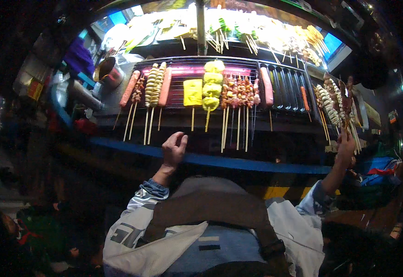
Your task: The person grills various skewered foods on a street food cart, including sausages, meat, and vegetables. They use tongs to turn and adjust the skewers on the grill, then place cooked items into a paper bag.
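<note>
My left hand (175, 147) is raised in front of the grill (177, 88), below the handles of the skewers, with fingers curled and nothing visible in it. At the right, my right hand (345, 142) grips the lower ends of meat skewers (349, 95) over a tray of spiral-cut and other skewers (327, 104). On the grill lie sausages on sticks (130, 88), spiral-cut skewers (151, 85), a flat yellow piece on a stick (192, 92), a skewer of yellow-green rounds (212, 85) and several small meat skewers (237, 91). A sausage (266, 86) lies beside dark rollers (284, 88).
Behind the grill, a brightly lit display (174, 26) holds many skewers, with a vertical post (201, 27) before it. A metal pot (108, 72) stands at the left. A blue edge (236, 162) runs along the front of the stall. Other people are partly visible in the dark at both sides.
</note>
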A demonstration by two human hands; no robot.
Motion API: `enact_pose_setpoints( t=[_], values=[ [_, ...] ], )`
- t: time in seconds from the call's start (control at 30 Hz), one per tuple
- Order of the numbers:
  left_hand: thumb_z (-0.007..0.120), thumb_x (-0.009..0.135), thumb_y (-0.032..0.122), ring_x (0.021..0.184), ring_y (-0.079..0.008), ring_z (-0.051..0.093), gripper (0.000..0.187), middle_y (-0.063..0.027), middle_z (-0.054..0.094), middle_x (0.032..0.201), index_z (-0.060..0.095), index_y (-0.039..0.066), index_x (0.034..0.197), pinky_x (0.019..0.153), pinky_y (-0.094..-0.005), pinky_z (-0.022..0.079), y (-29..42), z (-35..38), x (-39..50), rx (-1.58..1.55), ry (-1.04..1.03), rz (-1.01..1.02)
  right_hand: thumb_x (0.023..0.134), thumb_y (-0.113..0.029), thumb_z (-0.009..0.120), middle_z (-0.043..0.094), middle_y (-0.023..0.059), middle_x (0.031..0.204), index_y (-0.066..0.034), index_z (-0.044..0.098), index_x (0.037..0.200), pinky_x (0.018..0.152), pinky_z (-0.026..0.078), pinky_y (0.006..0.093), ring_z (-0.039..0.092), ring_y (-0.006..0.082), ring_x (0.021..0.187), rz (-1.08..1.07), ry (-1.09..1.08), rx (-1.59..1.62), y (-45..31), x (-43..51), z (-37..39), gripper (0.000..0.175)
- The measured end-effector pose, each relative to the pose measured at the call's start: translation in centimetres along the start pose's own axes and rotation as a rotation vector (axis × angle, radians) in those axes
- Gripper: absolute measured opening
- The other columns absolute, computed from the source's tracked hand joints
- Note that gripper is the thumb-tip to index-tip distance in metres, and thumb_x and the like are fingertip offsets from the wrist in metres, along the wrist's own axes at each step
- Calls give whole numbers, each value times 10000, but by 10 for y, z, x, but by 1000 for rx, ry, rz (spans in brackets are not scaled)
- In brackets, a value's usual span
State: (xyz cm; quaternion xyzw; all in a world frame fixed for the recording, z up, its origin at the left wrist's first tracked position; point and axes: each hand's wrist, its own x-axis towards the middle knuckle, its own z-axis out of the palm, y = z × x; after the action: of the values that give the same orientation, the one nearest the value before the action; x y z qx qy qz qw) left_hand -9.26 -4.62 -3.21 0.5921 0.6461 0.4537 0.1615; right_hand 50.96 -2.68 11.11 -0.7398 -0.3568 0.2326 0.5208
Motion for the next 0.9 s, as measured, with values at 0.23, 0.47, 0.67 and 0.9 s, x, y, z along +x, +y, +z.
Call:
enact_pose_setpoints(
  t=[0.23,0.47,0.67,0.9],
  values=[
    [620,998,237,541,-43,530,262,-27,666,765,671,2,1101,468,-193,401,26,-1,36,-827,-406,-592,973,-139,640,619,16,891,-61,592,1165,535,405,199,505,63,664,93,-369,896,-44,-159,169,213],
    [600,996,143,539,-43,521,220,-16,648,738,651,-25,1129,485,-190,416,47,-48,50,-809,-386,-480,1047,-235,505,564,1,791,-63,531,1172,489,399,195,477,66,573,142,-506,713,-69,-279,320,215],
    [606,988,130,570,-56,553,223,-31,665,744,654,-39,1125,511,-200,445,45,-100,57,-690,-235,-378,1060,-202,448,570,-2,788,-66,517,1094,461,401,213,450,60,505,238,-597,713,-70,-319,405,156],
    [599,990,117,558,-52,548,218,-40,674,754,657,-43,1127,506,-194,441,30,-119,49,-675,-264,-381,1062,-214,420,695,122,843,-25,494,1127,582,558,279,674,162,659,195,-718,374,-61,-314,418,213]
  ],
)
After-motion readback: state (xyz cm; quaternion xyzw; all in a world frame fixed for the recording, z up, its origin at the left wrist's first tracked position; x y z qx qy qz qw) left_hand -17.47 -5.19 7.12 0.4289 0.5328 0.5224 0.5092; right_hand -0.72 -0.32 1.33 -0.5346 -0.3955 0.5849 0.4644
